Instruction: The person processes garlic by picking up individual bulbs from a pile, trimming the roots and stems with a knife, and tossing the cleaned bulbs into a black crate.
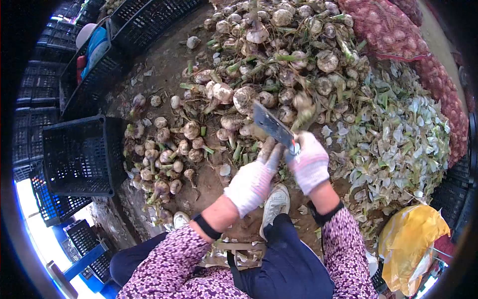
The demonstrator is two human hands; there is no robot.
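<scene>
My right hand, in a white and pink glove, is closed around the handle of a knife. Its broad dark blade points up and to the left. Close beside the blade is my left hand, gloved too, with dirt-darkened fingers stretched out and apart. I see nothing held in those fingers, though the blade is close to their tips. Just beyond the knife, a garlic bulb with a green stem is smeared by motion. A big heap of garlic bulbs with stalks and roots lies ahead of both hands.
Trimmed-looking garlic bulbs lie scattered at left. White-green peelings are piled at right, beside red mesh sacks of bulbs. Black plastic crates stand along the left. A yellow plastic bag sits at lower right.
</scene>
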